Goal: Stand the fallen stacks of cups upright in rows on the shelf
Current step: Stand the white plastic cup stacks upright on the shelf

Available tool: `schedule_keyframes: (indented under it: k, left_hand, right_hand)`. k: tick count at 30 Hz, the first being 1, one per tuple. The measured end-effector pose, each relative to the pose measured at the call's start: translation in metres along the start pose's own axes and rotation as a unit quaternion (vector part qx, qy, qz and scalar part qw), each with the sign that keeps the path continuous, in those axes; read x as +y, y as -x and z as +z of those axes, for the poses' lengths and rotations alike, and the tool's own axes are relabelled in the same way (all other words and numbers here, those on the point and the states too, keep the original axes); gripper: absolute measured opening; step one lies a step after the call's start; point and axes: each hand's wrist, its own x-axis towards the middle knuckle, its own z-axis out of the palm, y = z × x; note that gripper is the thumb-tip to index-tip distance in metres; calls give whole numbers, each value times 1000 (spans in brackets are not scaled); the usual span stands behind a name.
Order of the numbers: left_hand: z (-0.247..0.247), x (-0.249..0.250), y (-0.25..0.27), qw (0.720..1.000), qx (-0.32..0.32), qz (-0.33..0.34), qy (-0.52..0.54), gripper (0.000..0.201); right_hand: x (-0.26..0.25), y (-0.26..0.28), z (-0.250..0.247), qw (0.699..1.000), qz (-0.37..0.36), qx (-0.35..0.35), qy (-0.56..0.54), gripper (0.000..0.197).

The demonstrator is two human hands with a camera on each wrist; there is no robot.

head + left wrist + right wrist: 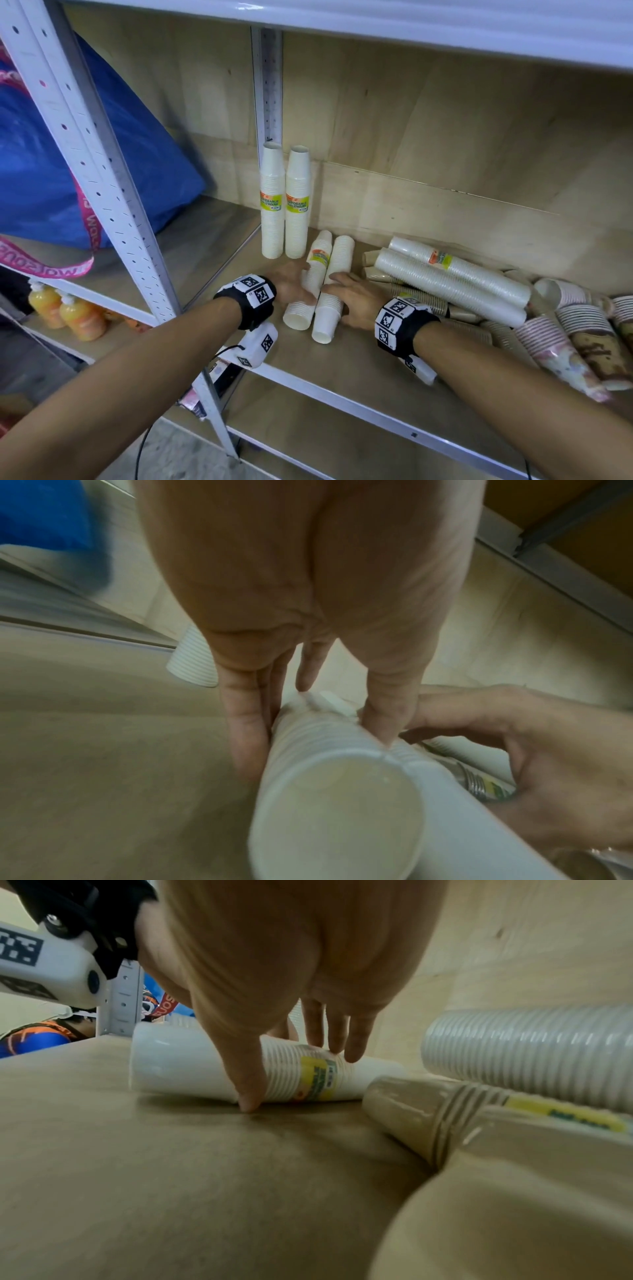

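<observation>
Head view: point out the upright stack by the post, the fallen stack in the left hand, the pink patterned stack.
upright stack (270, 202), head view, its label.
fallen stack (297, 316), head view, near end.
pink patterned stack (544, 337), head view, ribbed rims.

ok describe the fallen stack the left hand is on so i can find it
At the back of the wooden shelf, two white paper cup stacks stand by the perforated metal upright. Just in front lie two fallen ones; it is the left fallen stack, in the grip of the left hand. Its yellow-green label faces up, unlike that of the right fallen stack.
</observation>
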Motion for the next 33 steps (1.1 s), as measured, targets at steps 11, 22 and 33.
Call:
schedule_keyframes:
  k: [11,22,33]
  left_hand:
    - [-26,-18,8,997,-43,6,-61,81]
    - [-29,-25,2,996,-48,5,-78,75]
    - [-48,-28,21,997,-58,2,-44,81]
  right_hand:
    - [-21,-25,1,999,-42,-9,-11,70]
    - [-27,-32,4,996,-65,18,54,48]
    - [-33,-18,-32,997,-44,53,-25,46]
